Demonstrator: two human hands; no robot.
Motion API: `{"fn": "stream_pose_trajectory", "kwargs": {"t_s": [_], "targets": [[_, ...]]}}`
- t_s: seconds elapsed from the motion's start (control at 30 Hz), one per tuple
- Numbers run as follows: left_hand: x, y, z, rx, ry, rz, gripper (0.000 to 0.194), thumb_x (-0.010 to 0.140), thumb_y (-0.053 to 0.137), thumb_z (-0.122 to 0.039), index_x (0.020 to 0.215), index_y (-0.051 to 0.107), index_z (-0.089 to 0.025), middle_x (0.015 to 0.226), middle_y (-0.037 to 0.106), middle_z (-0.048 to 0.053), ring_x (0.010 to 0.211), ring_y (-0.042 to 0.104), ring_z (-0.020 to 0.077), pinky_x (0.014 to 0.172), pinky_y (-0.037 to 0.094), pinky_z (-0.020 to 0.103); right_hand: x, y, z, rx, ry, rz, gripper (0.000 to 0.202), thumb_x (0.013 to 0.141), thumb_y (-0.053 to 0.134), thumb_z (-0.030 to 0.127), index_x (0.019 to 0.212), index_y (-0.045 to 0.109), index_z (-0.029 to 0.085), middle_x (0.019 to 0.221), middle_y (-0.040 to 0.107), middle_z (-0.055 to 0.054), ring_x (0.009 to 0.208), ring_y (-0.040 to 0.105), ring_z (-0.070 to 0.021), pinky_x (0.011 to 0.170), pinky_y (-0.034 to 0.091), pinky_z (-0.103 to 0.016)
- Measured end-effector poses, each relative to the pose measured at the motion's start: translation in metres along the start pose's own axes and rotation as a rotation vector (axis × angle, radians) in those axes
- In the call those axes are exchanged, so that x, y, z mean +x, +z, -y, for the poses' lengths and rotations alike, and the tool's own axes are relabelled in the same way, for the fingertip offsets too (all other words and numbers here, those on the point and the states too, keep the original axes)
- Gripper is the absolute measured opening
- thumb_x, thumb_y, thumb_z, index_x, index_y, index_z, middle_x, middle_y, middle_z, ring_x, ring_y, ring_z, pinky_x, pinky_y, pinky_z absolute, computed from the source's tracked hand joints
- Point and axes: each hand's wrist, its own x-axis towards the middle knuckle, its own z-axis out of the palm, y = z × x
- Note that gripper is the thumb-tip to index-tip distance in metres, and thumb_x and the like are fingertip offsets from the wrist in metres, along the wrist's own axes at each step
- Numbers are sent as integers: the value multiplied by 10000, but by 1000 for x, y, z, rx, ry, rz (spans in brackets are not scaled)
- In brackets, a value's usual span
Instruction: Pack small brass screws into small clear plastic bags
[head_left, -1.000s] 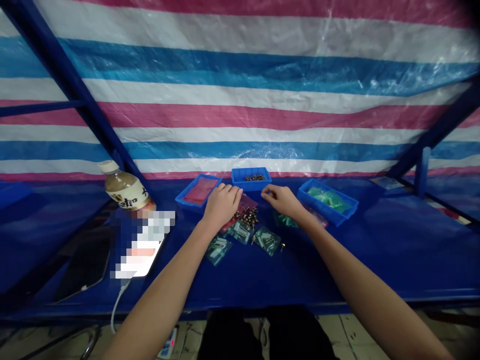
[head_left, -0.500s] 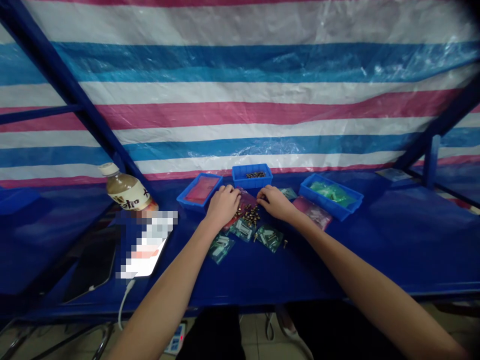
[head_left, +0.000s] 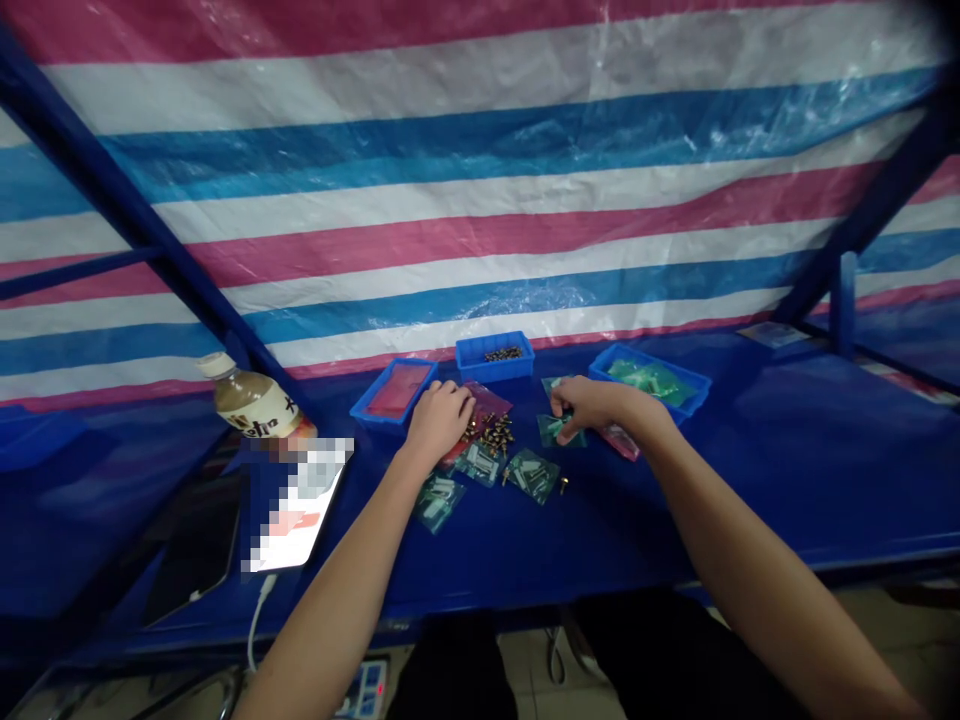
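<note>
My left hand (head_left: 441, 418) rests on the left edge of a red plastic bag (head_left: 491, 400), its fingers slightly spread and bent, tips beside a pile of small brass screws (head_left: 495, 434). It appears to hold nothing. To the right, my right hand (head_left: 589, 403) has its thumb and fingers closed on a small green packet (head_left: 553, 430); part of it is hidden under the hand. Another green packet shows just behind the fingers. Nearer me lie green packets of pale parts (head_left: 532, 475), (head_left: 480, 464), (head_left: 439, 502). A single brass screw (head_left: 564, 485) lies apart on the blue table.
Behind the hands stand a blue tray of red bags (head_left: 358, 408), a blue tray of screws (head_left: 495, 372) and a blue tray of green packets (head_left: 694, 405). A red packet (head_left: 622, 443) lies under my right wrist. At left are a bottle (head_left: 259, 405), a phone (head_left: 300, 525) and a dark tablet-like slab (head_left: 193, 545).
My right hand has moved right, away from the screw pile, and onto a green packet. My left hand stays by the red bag. The view has tilted slightly.
</note>
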Motion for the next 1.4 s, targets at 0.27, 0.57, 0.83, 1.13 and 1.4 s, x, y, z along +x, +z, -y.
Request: {"fn": "stream_pose_trajectory", "kwargs": {"t_s": [0.27,0.57,0.83,1.13,1.4], "targets": [[0,-4,-1,-38,9,-69,293,939,408,-340,983,659,-196,903,641,93,891,516,256,798,414,376,6,11,16,45,-148,-55,326,668,760,277,907,552,198,811,602,-25,699,536,-171,544,312,-249],[3,-14,-15,-296,34,-171,319,949,400,-367,976,668,-196,935,665,76,909,533,235,899,408,387,14,12,25,412,-368,-464,374,760,676,221,1104,529,200,773,503,27,681,486,-127,629,360,-249],[5,-9,-26,-960,-90,-37,320,873,540,-466,973,653,-184,857,659,34,707,574,150,660,439,267,23,24,39,588,-458,-639,429,766,685,256,1156,511,214,810,492,19,686,464,-127,639,386,-264],[8,2,-22,-1184,-234,-138,261,799,652,-387,953,614,-180,687,643,-8,599,553,121,591,399,233,31,27,34,734,-319,-659,276,748,693,324,950,573,178,859,601,-22,719,534,-137,682,446,-294],[8,-9,-23,-1219,-287,-126,329,779,663,-425,995,616,-182,574,550,-44,505,465,100,507,322,224,28,25,39,998,-259,-548,304,695,722,352,857,516,198,727,570,11,666,556,-135,636,489,-297]]}}
